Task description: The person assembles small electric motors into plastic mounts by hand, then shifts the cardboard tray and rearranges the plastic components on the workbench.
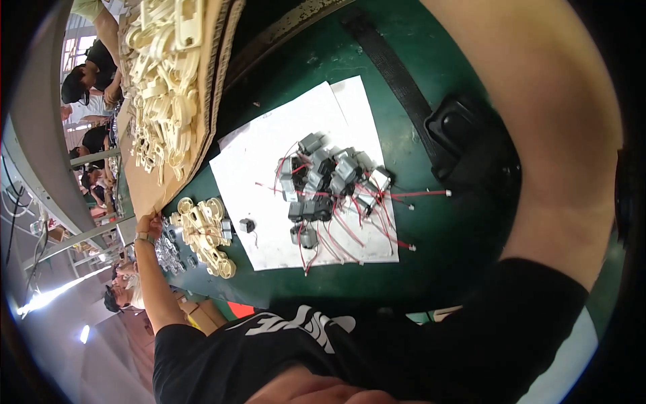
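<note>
My left hand (149,227) reaches out at the left, its bent fingers at the lower corner of an open cardboard box (214,81) and apparently gripping that edge. Cream plastic parts (165,87) fill the box. Beside this hand, more cream plastic housings (205,232) lie in a pile on the green table. My right arm rises along the right side and leaves the picture at the top, so the right hand is out of sight. Between the arms, a heap of small grey motors (319,172) with red and dark wires rests on white paper (242,158).
One loose small motor (247,225) sits apart on the paper. Clear plastic pieces (168,250) lie near my left wrist. A black strap (390,64) with a black case (464,131) is on the green table (424,283). Several people work in the background at left.
</note>
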`<state>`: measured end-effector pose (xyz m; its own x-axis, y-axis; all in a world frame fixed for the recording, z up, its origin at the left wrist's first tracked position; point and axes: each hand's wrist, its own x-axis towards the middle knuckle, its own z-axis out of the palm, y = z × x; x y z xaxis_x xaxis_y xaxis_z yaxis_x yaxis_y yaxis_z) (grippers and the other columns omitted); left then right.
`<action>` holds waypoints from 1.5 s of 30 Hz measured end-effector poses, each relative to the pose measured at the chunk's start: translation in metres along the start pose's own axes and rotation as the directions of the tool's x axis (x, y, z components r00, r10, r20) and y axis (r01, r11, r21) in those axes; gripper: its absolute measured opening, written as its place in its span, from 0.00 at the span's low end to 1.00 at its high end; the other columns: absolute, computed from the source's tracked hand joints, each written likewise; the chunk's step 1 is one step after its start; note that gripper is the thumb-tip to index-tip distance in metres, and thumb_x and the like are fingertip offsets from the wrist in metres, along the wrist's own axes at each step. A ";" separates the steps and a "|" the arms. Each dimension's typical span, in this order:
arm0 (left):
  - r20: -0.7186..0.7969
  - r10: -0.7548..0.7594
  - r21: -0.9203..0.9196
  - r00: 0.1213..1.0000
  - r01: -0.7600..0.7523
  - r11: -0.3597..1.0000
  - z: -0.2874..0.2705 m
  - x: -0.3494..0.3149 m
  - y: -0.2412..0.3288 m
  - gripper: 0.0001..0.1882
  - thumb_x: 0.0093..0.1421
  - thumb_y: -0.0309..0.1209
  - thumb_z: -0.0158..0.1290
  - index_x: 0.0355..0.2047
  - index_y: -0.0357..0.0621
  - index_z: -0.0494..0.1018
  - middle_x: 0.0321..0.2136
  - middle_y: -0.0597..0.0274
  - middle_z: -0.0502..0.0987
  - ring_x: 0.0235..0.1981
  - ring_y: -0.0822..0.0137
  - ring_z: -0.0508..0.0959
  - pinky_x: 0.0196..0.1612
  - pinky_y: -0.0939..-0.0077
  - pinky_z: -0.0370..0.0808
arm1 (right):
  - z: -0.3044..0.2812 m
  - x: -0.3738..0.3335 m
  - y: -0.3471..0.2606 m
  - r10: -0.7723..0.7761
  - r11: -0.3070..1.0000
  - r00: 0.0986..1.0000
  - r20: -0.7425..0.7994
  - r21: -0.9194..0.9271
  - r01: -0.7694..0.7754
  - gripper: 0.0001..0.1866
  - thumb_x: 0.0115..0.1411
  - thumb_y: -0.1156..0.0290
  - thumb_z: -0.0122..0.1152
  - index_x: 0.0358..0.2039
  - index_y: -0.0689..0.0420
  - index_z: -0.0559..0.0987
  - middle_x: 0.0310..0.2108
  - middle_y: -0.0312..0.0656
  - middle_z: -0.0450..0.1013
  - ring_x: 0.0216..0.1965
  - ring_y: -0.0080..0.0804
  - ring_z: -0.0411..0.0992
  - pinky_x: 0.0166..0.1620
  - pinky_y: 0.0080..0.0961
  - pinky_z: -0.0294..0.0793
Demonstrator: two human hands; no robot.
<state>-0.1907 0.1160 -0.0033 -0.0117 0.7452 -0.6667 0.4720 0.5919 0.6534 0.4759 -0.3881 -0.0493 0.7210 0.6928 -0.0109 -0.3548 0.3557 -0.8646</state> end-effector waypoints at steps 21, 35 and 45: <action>-0.007 0.351 -0.185 0.936 -0.346 0.920 0.018 0.031 -0.059 0.07 0.67 0.30 0.59 0.34 0.46 0.72 0.22 0.63 0.77 0.13 0.77 0.68 0.11 0.89 0.60 | 0.029 -0.013 -0.051 0.092 0.928 0.967 -0.236 -0.331 -0.169 0.11 0.63 0.82 0.55 0.43 0.69 0.81 0.39 0.49 0.80 0.36 0.39 0.80 0.39 0.36 0.81; -0.151 0.323 0.074 0.934 -0.315 0.946 0.058 -0.023 -0.066 0.17 0.67 0.40 0.58 0.27 0.40 0.78 0.19 0.65 0.80 0.13 0.73 0.72 0.13 0.78 0.65 | -0.009 0.006 -0.030 0.189 0.893 0.936 -0.296 -0.344 -0.289 0.23 0.61 0.90 0.46 0.57 0.76 0.73 0.50 0.58 0.77 0.47 0.45 0.80 0.52 0.38 0.82; -0.040 0.320 0.174 0.946 -0.309 0.935 0.057 -0.037 -0.057 0.17 0.67 0.45 0.58 0.38 0.42 0.75 0.22 0.61 0.81 0.13 0.70 0.75 0.13 0.76 0.68 | -0.010 0.001 -0.023 0.213 0.856 0.877 -0.431 -0.350 -0.380 0.13 0.71 0.79 0.45 0.49 0.71 0.77 0.48 0.55 0.77 0.46 0.44 0.80 0.52 0.44 0.84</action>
<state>-0.1674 0.0368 -0.0362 0.1046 0.9073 -0.4074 0.5982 0.2698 0.7546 0.4905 -0.4023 -0.0341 0.8130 0.4129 -0.4105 -0.3698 -0.1784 -0.9118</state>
